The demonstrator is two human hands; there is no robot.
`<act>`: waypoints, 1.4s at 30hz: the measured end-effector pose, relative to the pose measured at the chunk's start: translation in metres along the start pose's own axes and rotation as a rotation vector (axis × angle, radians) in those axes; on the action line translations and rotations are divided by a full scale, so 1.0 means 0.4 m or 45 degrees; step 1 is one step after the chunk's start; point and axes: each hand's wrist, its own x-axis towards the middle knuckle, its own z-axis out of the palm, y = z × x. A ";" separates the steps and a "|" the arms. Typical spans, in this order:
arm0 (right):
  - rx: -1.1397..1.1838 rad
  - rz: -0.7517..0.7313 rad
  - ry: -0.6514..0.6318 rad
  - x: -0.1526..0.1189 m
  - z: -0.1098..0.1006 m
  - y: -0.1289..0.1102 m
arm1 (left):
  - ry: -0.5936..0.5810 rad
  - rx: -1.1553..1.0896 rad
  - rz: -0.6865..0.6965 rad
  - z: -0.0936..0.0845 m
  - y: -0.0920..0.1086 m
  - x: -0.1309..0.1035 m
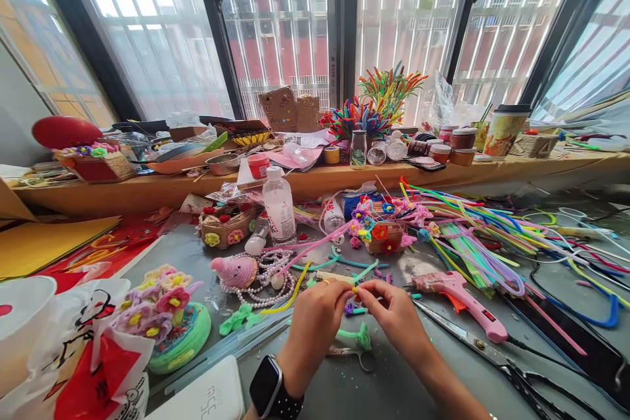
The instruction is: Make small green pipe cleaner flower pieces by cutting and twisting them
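Observation:
My left hand [319,318], with a black watch on its wrist, and my right hand [394,315] meet above the grey table. Their fingertips pinch a tiny yellow piece [354,289] between them. A light green fuzzy stem [367,272] rises just behind the fingers; whether it joins the yellow piece I cannot tell. Below the hands lie a green fuzzy flower piece [363,336] and small scissors [365,360]. A bent yellow stem [288,302] lies left of my left hand.
A pink glue gun [462,298] and large black-handled scissors [497,357] lie at right. Colourful stems [472,216] spread behind them. At left are a flower-topped green piece [182,338] and a white box [216,387]. A bottle [279,210] stands behind.

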 end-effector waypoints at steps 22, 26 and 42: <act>-0.556 -0.653 0.093 -0.007 0.004 0.008 | -0.048 -0.188 -0.253 -0.005 0.020 0.002; -0.632 -0.724 0.120 -0.010 0.006 0.007 | -0.044 -0.191 -0.265 -0.004 0.021 0.002; -0.445 -0.593 0.161 -0.001 -0.015 -0.004 | -0.033 -0.485 -0.222 -0.010 0.008 0.008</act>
